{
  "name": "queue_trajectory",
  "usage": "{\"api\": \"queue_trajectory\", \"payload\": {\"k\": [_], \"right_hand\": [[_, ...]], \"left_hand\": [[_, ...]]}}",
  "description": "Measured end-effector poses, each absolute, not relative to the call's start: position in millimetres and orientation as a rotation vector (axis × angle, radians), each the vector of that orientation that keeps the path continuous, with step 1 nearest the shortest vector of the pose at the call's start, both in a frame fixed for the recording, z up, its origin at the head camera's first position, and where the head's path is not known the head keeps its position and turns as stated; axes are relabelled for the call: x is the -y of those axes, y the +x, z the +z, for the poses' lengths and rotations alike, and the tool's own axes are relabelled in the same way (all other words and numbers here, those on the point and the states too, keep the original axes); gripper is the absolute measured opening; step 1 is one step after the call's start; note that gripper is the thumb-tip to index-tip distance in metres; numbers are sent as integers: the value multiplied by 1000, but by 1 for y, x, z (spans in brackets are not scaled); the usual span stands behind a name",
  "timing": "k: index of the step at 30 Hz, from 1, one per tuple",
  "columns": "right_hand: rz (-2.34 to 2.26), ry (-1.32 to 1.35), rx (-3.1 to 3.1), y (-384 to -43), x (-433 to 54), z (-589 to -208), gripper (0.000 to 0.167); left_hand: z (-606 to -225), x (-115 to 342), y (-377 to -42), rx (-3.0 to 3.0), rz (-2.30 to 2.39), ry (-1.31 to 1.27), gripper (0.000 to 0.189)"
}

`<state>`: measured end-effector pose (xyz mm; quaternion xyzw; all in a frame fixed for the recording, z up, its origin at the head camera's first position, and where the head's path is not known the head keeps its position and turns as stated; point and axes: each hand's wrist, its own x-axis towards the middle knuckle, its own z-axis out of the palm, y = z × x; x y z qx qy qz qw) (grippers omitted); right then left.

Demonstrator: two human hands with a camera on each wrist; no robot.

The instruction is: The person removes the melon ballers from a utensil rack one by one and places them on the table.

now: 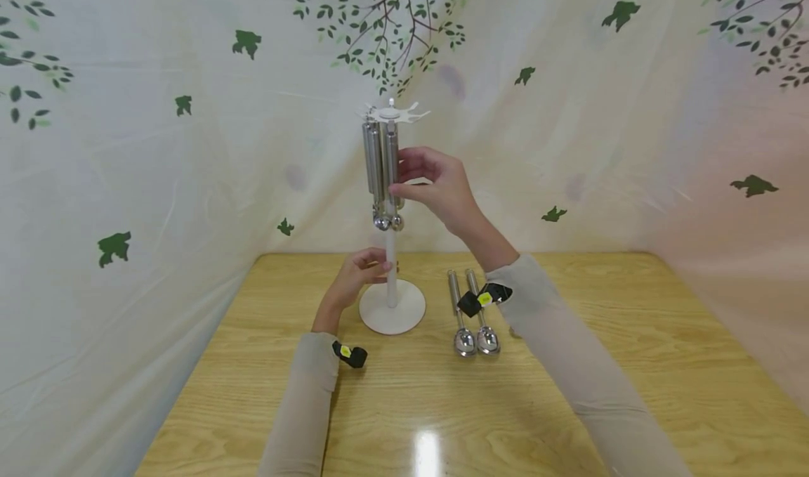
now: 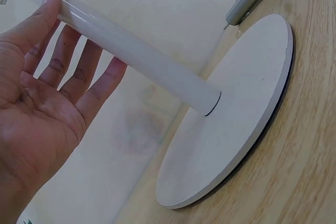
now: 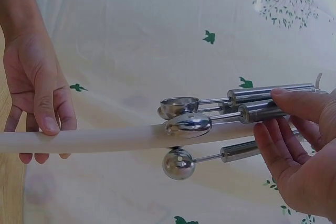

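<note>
A white stand has a round base (image 1: 379, 319), an upright pole (image 1: 391, 252) and a pronged top (image 1: 395, 114). Several metal spoons hang from the prongs, bowls down. My left hand (image 1: 359, 277) holds the lower pole, thumb on one side and fingers behind, as the left wrist view shows. Higher up, my right hand (image 1: 442, 185) pinches the handle of one hanging metal spoon (image 3: 189, 125) between thumb and fingers. Beside it in the right wrist view are another spoon's shallow bowl (image 3: 179, 103) and a rounded bowl (image 3: 178, 164) on the pole's other side.
Two metal spoons (image 1: 464, 342) (image 1: 488, 340) lie side by side on the wooden table (image 1: 404, 393), right of the base. My right sleeve (image 1: 569, 350) partly covers a small object near them. A pale curtain (image 1: 189, 182) with green leaf prints hangs behind the table.
</note>
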<state>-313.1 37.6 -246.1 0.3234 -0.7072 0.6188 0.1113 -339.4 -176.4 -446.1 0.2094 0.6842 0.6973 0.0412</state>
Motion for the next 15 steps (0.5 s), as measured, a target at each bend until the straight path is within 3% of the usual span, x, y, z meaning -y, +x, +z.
{"api": "queue_trajectory", "payload": {"k": [15], "right_hand": [[1820, 939, 2101, -317, -36, -244, 43]], "left_hand": [[-447, 177, -343, -2089, 2138, 639, 26]]}}
